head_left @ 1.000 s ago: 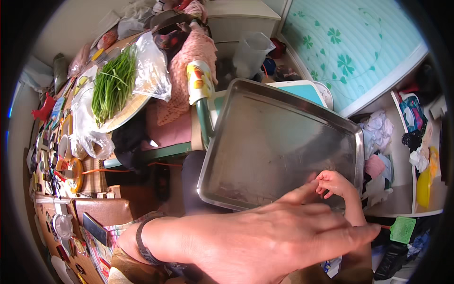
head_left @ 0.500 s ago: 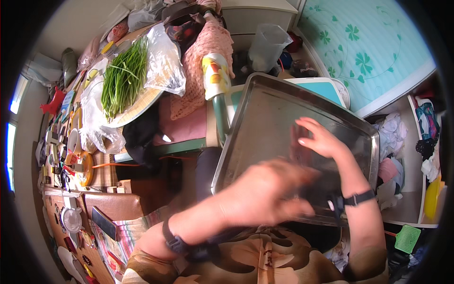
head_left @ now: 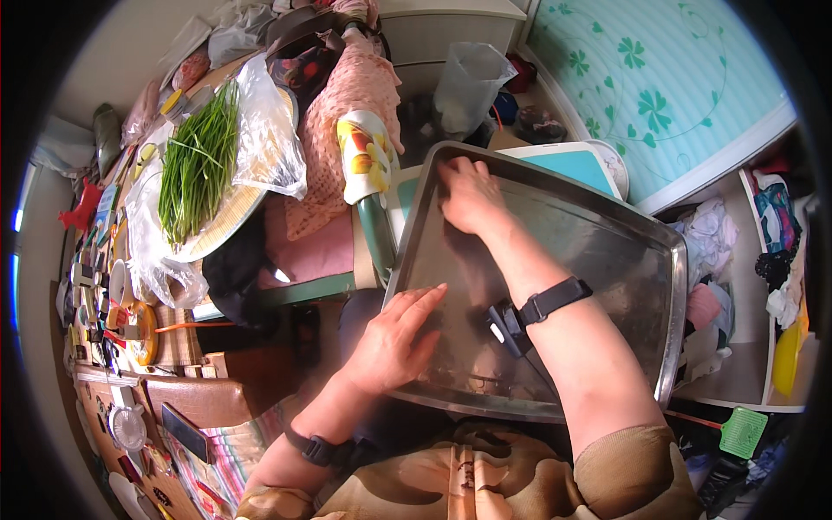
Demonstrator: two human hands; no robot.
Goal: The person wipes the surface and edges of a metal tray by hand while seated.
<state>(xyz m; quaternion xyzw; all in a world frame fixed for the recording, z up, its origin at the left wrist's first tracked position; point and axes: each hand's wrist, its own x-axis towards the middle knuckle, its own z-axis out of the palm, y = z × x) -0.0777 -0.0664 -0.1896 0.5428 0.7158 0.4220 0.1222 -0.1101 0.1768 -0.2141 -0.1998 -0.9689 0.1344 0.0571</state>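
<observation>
A large rectangular metal tray lies tilted in front of me, its wet-looking bottom reflecting my arms. My right hand reaches across it into the far left corner. Those fingers are bent and drawn together against the metal; whatever they may hold is hidden beneath them. Over the tray's near left edge is my left hand, fingers stretched out and nothing in them. Whether it touches the rim I cannot tell. Each wrist wears a black strap, and a small dark device hangs from the right one.
Green chives lie on a round woven tray at the left, beside clear plastic bags. Behind the metal tray are a turquoise-topped surface and a translucent pitcher. A phone rests at lower left; shelves with clothes stand right.
My right hand has moved far and left into the tray's corner, its fingers drawing together. My left hand has pulled back left to the near edge. The view has shifted slightly.
</observation>
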